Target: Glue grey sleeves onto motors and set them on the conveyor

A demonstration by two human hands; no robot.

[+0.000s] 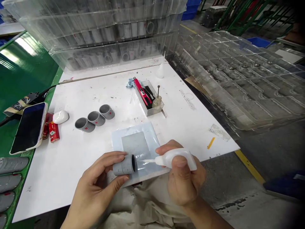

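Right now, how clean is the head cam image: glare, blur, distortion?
Head view: glare streaks the green bench, and the clear plastic trays throw reflections that muddy what's inside them. The top right corner falls dark, and wide-lens bending shows toward the edges. The grey pipe piece and squeeze bottle stay fairly sharp, with no heavy blur.

Left hand (98,181) cupped and closed, left fingers (107,160) curled over the top, left thumb (116,186) opposed beneath them. Right hand (184,179) gripping, right thumb (179,163) pressed down above curled fingers; right forearm (205,216) angled toward lower right.
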